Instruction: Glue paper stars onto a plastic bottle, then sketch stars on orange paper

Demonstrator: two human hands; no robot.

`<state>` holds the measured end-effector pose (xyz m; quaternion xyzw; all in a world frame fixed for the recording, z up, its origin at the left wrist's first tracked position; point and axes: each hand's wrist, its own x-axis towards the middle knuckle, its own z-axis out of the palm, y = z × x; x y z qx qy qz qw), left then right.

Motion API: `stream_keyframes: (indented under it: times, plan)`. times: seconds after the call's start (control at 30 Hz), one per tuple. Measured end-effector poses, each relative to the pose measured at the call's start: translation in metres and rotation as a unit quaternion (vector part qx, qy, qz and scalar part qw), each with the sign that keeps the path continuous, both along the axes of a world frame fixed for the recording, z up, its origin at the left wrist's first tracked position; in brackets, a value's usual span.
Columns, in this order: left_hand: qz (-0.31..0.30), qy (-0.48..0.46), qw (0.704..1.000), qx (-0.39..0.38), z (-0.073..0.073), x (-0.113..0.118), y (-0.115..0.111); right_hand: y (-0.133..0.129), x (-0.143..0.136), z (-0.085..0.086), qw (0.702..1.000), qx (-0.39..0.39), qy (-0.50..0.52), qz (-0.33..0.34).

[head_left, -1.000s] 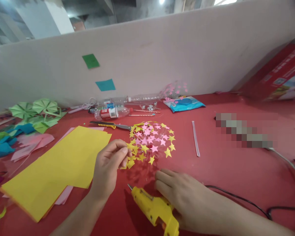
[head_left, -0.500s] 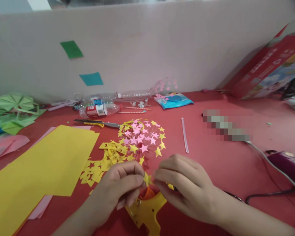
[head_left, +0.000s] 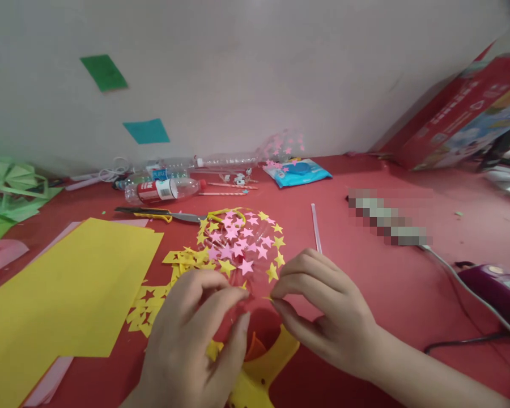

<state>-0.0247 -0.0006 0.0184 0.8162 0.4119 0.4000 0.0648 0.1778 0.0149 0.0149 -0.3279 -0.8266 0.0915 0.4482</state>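
"Reading from left to right, how do the hands stand?"

"The left hand [head_left: 191,334] has its thumb and forefinger parted; nothing can be made out between them. The right hand [head_left: 327,311] pinches a small yellow piece [head_left: 267,298], seen nearly edge-on, at its fingertips, in the gap between the two hands."

"How is the piece best handled?"

"As a judgement: grip only its edge, leave its face free, and support the wrists. Avoid the tip of the glue gun [head_left: 255,377]; it is out of sight and may be hot."

"What lies around?"

"Yellow sheets [head_left: 93,283], then yellow scraps [head_left: 144,309] partly hidden by the left hand, then a cluster of pink and yellow stars [head_left: 238,249] just beyond the fingertips. The glue gun obstructs the space below the hands. A clear stick [head_left: 316,226] runs behind the right hand; a dark cord [head_left: 463,341] crosses the tabletop [head_left: 391,289] farther right."
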Motion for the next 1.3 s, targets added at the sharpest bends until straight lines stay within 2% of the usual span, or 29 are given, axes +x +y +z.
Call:
stream_keyframes:
  times: [0.07, 0.2, 0.3, 0.47, 0.97, 1.3]
  plan:
    - [0.026, 0.075, 0.995, 0.067, 0.003, 0.003, 0.004, 0.004, 0.001, 0.0, 1.0, -0.001, -0.019, -0.011]
    - [0.06, 0.153, 0.982, 0.092, 0.006, 0.014, 0.01, 0.006, 0.001, 0.001, 0.998, -0.006, -0.038, -0.039]
    - [0.087, 0.155, 0.977, 0.115, 0.003, 0.023, 0.011, 0.005, 0.001, 0.002, 0.998, 0.004, -0.04, -0.051]
    - [0.107, 0.125, 0.981, 0.1, -0.007, 0.034, 0.011, 0.006, 0.001, 0.001, 0.998, 0.014, -0.031, -0.052]
    - [0.025, 0.081, 0.993, 0.086, -0.02, 0.026, 0.024, 0.007, -0.001, 0.0, 0.998, -0.024, -0.042, -0.036]
    - [0.027, 0.068, 0.994, 0.081, -0.02, 0.027, 0.023, 0.008, -0.001, -0.001, 0.997, -0.054, -0.036, -0.047]
